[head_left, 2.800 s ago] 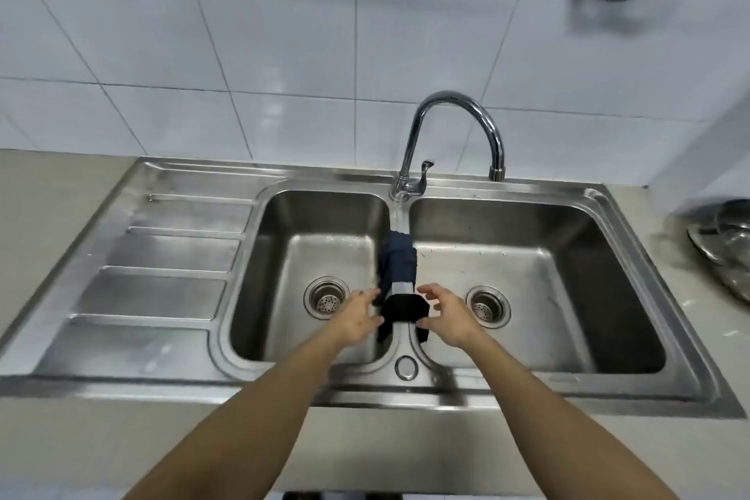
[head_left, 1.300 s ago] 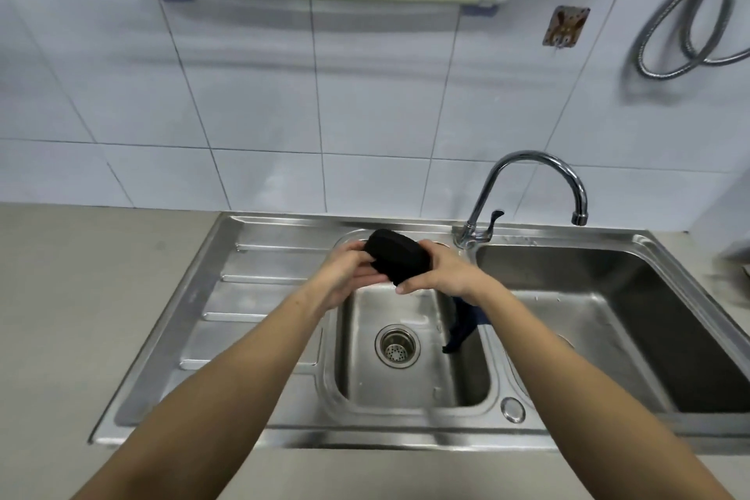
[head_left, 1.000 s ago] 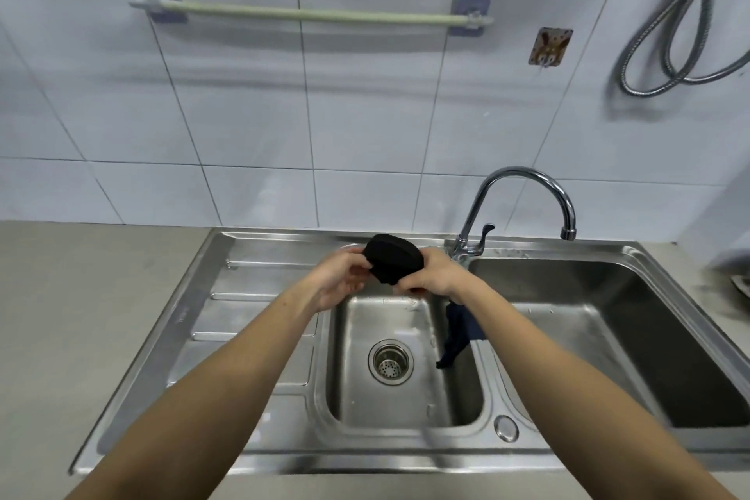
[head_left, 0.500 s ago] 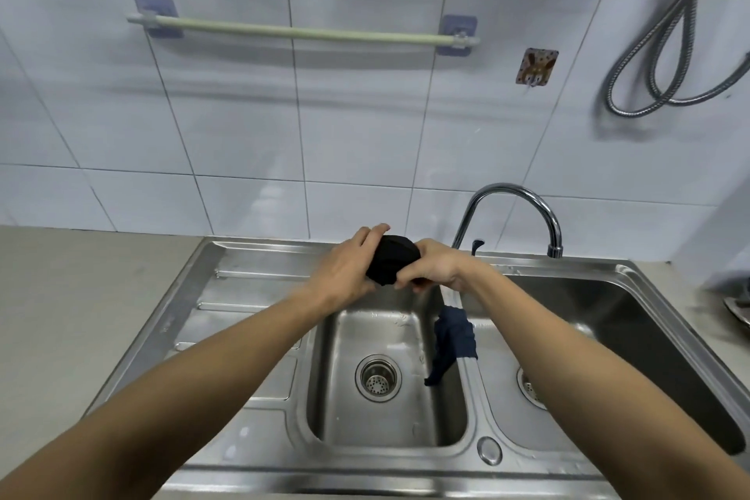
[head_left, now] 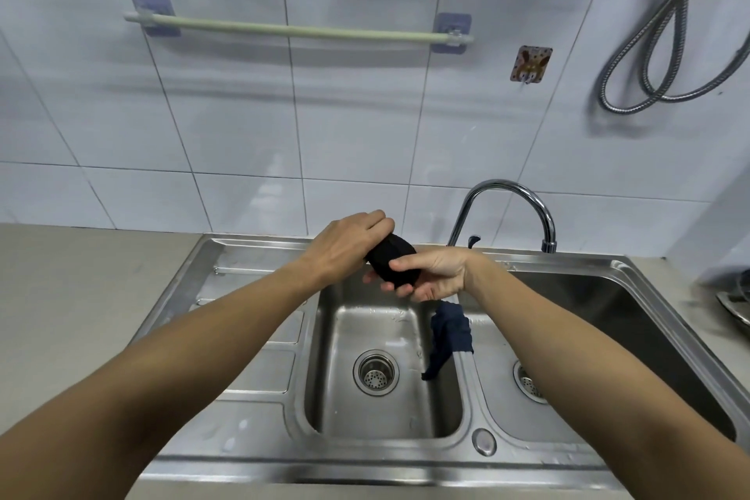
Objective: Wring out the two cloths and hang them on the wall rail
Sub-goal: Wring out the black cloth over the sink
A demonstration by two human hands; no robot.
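A bunched black cloth [head_left: 395, 265] is gripped between both hands above the back of the left sink basin. My left hand [head_left: 347, 248] wraps over its left end, knuckles up. My right hand [head_left: 432, 276] clasps its right end, palm turned up. A dark blue cloth [head_left: 450, 331] hangs draped over the divider between the two basins, its tail dangling into the left basin. The pale green wall rail [head_left: 298, 30] is bare, fixed high on the tiled wall by two blue pads.
The steel double sink [head_left: 251, 378] has a ribbed draining board on its left. A curved tap [head_left: 507, 207] rises behind the divider. A wall hook [head_left: 531, 64] and a looped metal hose [head_left: 665, 65] hang at the right. A metal dish [head_left: 736, 304] sits at the right edge.
Both hands lifted the black cloth off the divider and raised it over the left basin. In the last half second my hands twisted opposite ways on it.
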